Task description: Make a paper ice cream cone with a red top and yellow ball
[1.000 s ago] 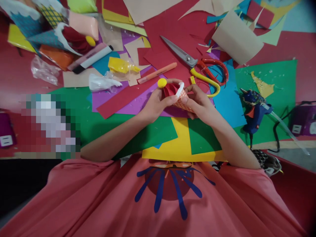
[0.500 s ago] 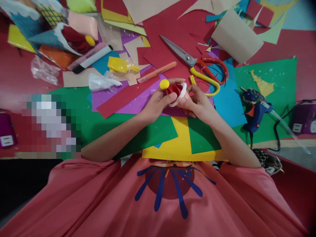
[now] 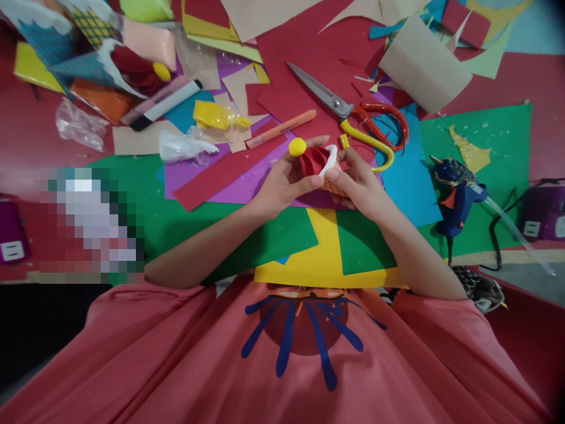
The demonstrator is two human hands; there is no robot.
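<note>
Between my hands is a paper ice cream cone [image 3: 314,162], lying on its side with its tip toward the right. It has red folds, a yellow ball at the top, a white rim and an orange checked cone. My left hand [image 3: 282,185] grips it from the left, thumb against the white rim and a finger behind the red part. My right hand [image 3: 359,182] is closed around the checked cone, its thumb on top near the rim. The cone's tip is hidden by my right fingers. Scissors [image 3: 342,109] with red and yellow handles lie just beyond my hands.
An orange marker [image 3: 281,129] and wrapped yellow clay [image 3: 218,116] lie beyond my left hand. A blue glue gun [image 3: 459,200] rests at the right. Finished paper cones [image 3: 83,69] crowd the far left. Coloured sheets and scraps cover the table; a beige paper roll [image 3: 424,65] is at the back.
The ice cream cone has turned slightly and shifted a little right. My left thumb has slid from the red folds to the white rim. The right hand keeps its hold.
</note>
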